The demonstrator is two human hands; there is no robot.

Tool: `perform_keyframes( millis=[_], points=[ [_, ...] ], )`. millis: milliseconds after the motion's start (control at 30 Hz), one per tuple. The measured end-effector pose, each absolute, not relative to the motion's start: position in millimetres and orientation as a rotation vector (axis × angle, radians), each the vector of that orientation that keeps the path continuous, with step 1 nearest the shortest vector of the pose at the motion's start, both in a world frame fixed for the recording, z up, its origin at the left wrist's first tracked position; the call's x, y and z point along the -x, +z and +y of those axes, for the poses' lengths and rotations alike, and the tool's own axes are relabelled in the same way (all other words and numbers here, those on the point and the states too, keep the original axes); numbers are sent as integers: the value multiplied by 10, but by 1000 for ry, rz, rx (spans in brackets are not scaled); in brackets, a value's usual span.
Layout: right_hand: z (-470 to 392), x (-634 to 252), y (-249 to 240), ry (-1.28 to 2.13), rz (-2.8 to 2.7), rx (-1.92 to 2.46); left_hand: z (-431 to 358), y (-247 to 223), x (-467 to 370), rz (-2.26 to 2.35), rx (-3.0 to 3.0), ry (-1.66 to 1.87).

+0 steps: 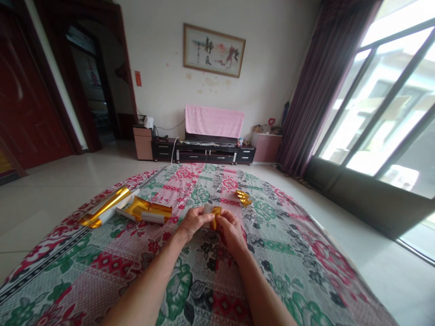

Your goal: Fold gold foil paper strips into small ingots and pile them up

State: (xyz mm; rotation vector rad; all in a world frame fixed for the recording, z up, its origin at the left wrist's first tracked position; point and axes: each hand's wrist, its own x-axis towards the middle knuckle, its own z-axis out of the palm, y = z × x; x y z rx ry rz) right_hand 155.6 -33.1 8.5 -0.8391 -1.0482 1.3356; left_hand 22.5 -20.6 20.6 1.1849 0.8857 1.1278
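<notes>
Both my hands meet over the middle of the patterned cloth (pixel 190 271), holding a small piece of gold foil paper (pixel 216 212) with a pale, whitish side. My left hand (pixel 193 222) pinches its pale left end between thumb and fingers. On the right edge, my right hand (pixel 231 228) grips the gold part, fingertips closed. Beyond my right hand lie several folded gold foil pieces (pixel 244 198) in a small cluster. To the left rest curled gold foil sheets (pixel 146 209) with white undersides, one of them rolled into a long tube shape (pixel 108 206).
The cloth covers a broad, rounded surface reaching toward a low black TV cabinet (pixel 207 156). A pink cloth (pixel 214 121) drapes over something upright on that cabinet. Purple curtains (pixel 326 81) hang beside large windows at right; a red door (pixel 27 90) stands at left.
</notes>
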Motion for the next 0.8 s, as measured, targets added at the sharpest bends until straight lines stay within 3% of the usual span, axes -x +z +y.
perform_keyframes(
  millis=[367, 633, 800],
  points=[
    [-267, -1731, 85, 1168, -1363, 956, -132, 153, -136, 1142, -1666, 997],
    [-267, -1735, -15, 416, -1675, 1349, -99, 77, -184, 1323, -1927, 1098],
    [-331, -1703, -5, 139, -1820, 1538, -80, 18, -223, 1465, -2217, 1137]
  ],
)
